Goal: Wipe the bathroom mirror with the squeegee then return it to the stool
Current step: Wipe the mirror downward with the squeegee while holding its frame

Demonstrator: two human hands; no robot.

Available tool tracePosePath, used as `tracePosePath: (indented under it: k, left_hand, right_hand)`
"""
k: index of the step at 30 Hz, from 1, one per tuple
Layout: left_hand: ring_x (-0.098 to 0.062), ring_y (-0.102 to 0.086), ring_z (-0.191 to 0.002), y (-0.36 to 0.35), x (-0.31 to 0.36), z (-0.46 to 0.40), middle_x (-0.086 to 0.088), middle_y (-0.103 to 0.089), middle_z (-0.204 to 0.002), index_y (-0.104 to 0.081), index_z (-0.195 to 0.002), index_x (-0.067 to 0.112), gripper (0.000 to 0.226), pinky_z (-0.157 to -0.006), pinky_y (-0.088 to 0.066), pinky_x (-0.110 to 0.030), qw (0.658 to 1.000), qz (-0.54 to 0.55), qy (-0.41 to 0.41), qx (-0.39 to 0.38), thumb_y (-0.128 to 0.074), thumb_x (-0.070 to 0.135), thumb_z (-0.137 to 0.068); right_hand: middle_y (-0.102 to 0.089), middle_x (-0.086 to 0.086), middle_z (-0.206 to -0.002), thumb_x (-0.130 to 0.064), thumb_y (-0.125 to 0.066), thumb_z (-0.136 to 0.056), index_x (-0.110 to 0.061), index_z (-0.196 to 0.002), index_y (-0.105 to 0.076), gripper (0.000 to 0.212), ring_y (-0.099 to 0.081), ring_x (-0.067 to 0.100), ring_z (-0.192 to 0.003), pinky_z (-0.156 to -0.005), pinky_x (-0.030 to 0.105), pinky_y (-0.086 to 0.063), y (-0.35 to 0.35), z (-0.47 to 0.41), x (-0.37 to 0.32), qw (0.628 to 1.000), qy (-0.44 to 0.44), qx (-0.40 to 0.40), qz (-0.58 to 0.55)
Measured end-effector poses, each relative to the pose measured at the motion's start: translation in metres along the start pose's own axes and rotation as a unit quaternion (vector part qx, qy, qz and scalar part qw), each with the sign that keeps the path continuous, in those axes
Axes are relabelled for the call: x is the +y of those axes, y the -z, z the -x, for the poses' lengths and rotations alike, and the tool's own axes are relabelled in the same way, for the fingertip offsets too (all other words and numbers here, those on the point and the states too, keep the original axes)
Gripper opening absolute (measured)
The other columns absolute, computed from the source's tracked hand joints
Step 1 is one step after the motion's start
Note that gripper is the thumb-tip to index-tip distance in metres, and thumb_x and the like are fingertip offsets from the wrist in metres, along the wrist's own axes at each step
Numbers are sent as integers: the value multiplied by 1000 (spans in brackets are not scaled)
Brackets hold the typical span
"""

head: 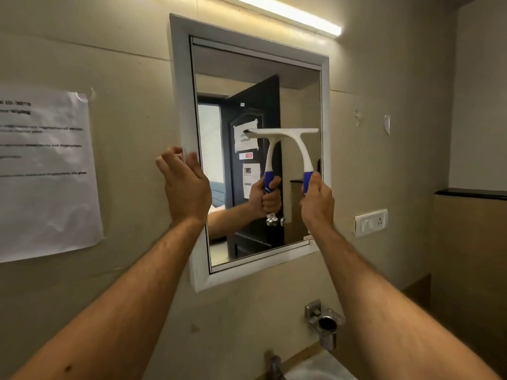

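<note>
On the far left, a creased white paper sheet [46, 171] with blurred printed lines is stuck to the beige wall [131, 111]. Just right of it, your left hand [185, 185] grips the left side of the white-framed rectangular wall mirror [179, 105]: your fingers [171, 157] curl round the frame's outer edge while the thumb lies on its front face, so the frame is pinched between them. In the mirror glass you see a dark panelled door with papers taped to it, and the reflection of your other hand on the tool. Further right, the white plastic squeegee with a blue grip [297, 144] stands upright against the lower right part of the glass, its blade bar level and touching the mirror at about mid-height, the right end of the bar near the frame's right side. Your right hand [318, 201] holds the blue grip from below, fingers wrapped round it and the thumb pressed along its side. Below that hand, a chrome wall-mounted tumbler holder [325, 323] juts out above the rim of a white basin [318, 366]. To the right of the mirror sits a white switch-and-socket plate [370, 222], and above everything a lit tube lamp [299, 15] runs along the wall.
</note>
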State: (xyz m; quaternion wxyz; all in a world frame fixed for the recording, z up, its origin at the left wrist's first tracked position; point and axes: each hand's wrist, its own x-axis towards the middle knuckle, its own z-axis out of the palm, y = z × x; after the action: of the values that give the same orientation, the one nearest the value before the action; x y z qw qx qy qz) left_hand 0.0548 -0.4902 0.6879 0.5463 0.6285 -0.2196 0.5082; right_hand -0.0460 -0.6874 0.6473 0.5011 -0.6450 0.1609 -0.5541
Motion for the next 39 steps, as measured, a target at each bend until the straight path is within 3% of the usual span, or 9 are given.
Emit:
tracePosePath:
  k: [3,9,14,17,21,25,30,35,39]
  left_hand:
    - [-10,-47,-76,-1,-7,2,-14,-46,-115,-42,-118,4,38,-54,-25,-5,1000,6,-5,0,-36,38,-102]
    - [-12,-50,-77,-3,-18,7,-13,-46,-114,-42,-118,6,38,-56,-29,-6,1000,17,-3,-3,-36,40,-103]
    - [-9,-47,-78,-3,-15,4,-14,-46,-115,-43,-118,5,38,-55,-27,-5,1000,26,-10,7,-36,39,-102]
    - [-9,-48,-80,-5,-14,0,-14,-46,-117,-42,-119,6,39,-55,-28,-5,999,33,-13,4,-35,40,-102]
    - [-8,-46,-80,-4,-15,1,-14,-46,-117,-43,-119,4,39,-53,-28,-4,999,33,-12,8,-35,39,-102]
    - [-9,-48,-82,-4,-17,2,-15,-46,-118,-43,-119,4,41,-56,-28,-3,999,35,-5,6,-35,40,-102]
    - [-6,-44,-82,-2,-17,4,-15,-46,-118,-43,-120,4,41,-53,-33,1,1000,28,-4,10,-35,40,-102]
    - [-7,-46,-83,-4,-14,4,-15,-47,-117,-44,-120,4,43,-58,-29,-1,999,33,-2,8,-35,41,-102]
    - [-7,-47,-83,-4,-16,5,-15,-47,-118,-44,-121,4,44,-60,-29,-1,999,32,0,9,-35,43,-102]
  right_hand:
    - [-53,3,-76,-48,-27,-104,-15,-93,-54,44,-53,13,-67,-58,25,-42,0,10,23,1000,-15,9,26]
    - [-53,5,-76,-42,-30,-105,-25,-80,-47,34,-55,16,-69,-57,25,-44,26,68,86,998,-33,33,52]
    - [-52,3,-72,-44,-30,-104,-22,-81,-50,38,-53,15,-65,-56,25,-42,13,39,50,998,3,52,39]
    - [-52,2,-74,-48,-27,-104,-15,-94,-54,44,-53,13,-67,-57,23,-41,-3,19,29,998,-8,48,29]
    - [-50,7,-73,-55,-27,-101,-17,-89,-53,48,-49,15,-60,-55,27,-41,-11,41,72,997,-63,35,-2]
    - [-49,8,-70,-55,-30,-101,-11,-101,-55,51,-45,14,-53,-50,26,-40,0,74,99,988,-146,0,-56]
    - [-52,5,-61,-49,-33,-103,-5,-97,-61,53,-46,11,-44,-42,24,-42,11,55,63,993,-91,-9,-77]
    - [-52,9,-75,-51,-31,-102,-5,-105,-57,53,-48,14,-56,-49,25,-41,19,49,80,994,-108,-7,-34]
    - [-52,10,-74,-46,-30,-104,-11,-94,-55,44,-48,17,-61,-54,27,-41,37,88,130,992,-121,-9,12]
